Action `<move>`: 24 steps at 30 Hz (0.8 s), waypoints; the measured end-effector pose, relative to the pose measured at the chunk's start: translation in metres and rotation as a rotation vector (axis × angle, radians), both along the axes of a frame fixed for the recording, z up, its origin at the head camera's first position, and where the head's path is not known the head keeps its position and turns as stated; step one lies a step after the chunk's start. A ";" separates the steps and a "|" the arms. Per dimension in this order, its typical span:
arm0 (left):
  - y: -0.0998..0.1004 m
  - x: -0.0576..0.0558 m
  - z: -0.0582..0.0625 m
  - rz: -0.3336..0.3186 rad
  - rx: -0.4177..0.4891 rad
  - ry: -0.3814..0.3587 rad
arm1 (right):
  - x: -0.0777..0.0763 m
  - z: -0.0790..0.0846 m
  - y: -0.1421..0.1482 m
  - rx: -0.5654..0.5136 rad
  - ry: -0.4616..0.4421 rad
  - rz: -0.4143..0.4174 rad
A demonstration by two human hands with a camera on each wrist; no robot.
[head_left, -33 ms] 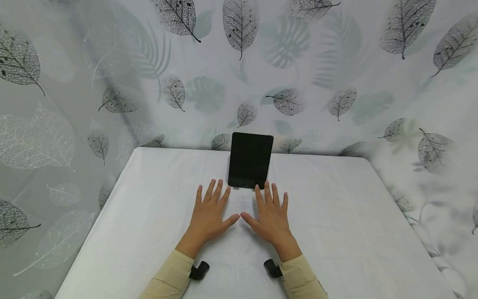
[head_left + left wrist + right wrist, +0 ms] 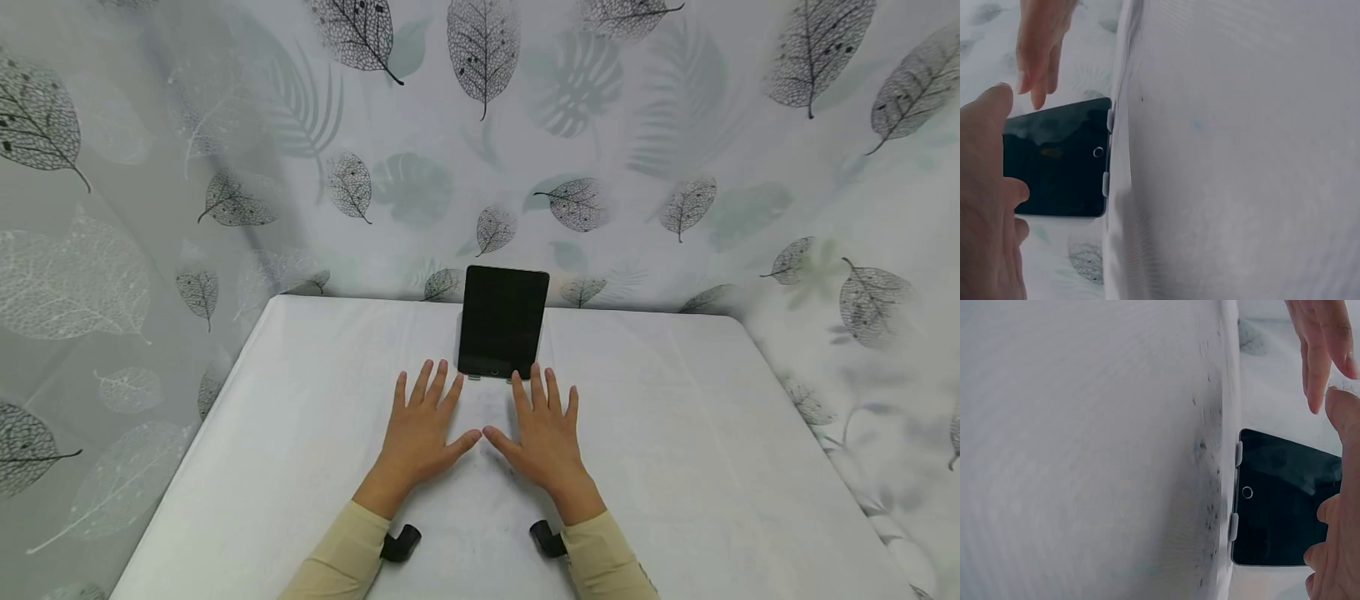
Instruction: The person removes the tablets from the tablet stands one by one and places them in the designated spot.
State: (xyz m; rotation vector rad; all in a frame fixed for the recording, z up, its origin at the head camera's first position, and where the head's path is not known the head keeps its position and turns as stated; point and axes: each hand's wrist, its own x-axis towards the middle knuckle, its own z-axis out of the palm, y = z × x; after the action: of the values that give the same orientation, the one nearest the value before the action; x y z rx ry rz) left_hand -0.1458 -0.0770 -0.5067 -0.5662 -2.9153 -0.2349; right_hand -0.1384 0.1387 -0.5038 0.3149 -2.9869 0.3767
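Observation:
A black tablet [image 2: 502, 321] with a dark screen and a round home button stands propped near the table's far edge. Two small light grips hold its lower edge, plain in the left wrist view [image 2: 1109, 183]. My left hand [image 2: 420, 429] is palm down with fingers spread, pointing toward the tablet's lower left corner. Mirroring it, my right hand [image 2: 543, 433] has its fingers spread just before the lower right corner. Both thumb tips nearly meet. Neither hand holds anything. Whether the palms touch the cloth I cannot tell. Both wrist views show the tablet [image 2: 1285, 500] beyond the hands.
A white cloth [image 2: 697, 433] covers the table. Leaf-patterned curtains [image 2: 480, 167] hang behind it and at both sides. A black device [image 2: 401, 543] sits at the left wrist, and another black device [image 2: 548, 539] at the right.

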 end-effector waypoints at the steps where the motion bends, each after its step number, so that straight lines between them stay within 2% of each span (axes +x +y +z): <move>1: 0.000 0.000 0.000 -0.005 0.017 -0.005 | 0.000 0.000 0.000 -0.007 0.007 0.003; 5: 0.001 -0.002 0.000 -0.031 0.141 -0.020 | -0.004 -0.001 0.001 -0.058 0.081 0.008; 8: 0.002 -0.006 -0.005 -0.062 0.308 -0.046 | -0.008 -0.003 0.003 -0.149 0.173 0.014; 12: 0.003 -0.015 -0.012 -0.102 0.545 -0.086 | -0.013 -0.008 0.007 -0.328 0.256 0.027; 17: 0.008 -0.024 -0.016 -0.111 0.777 -0.146 | -0.021 -0.017 0.012 -0.514 0.263 0.000; 24: 0.016 -0.040 -0.018 -0.094 0.980 -0.223 | -0.036 -0.021 0.016 -0.679 0.201 -0.062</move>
State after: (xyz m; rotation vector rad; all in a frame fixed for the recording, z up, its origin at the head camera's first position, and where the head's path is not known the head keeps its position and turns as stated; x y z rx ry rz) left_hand -0.1854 -0.0607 -0.5252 -0.4963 -2.4843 -1.6750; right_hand -0.1742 0.1551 -0.5253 0.1711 -2.4738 1.2149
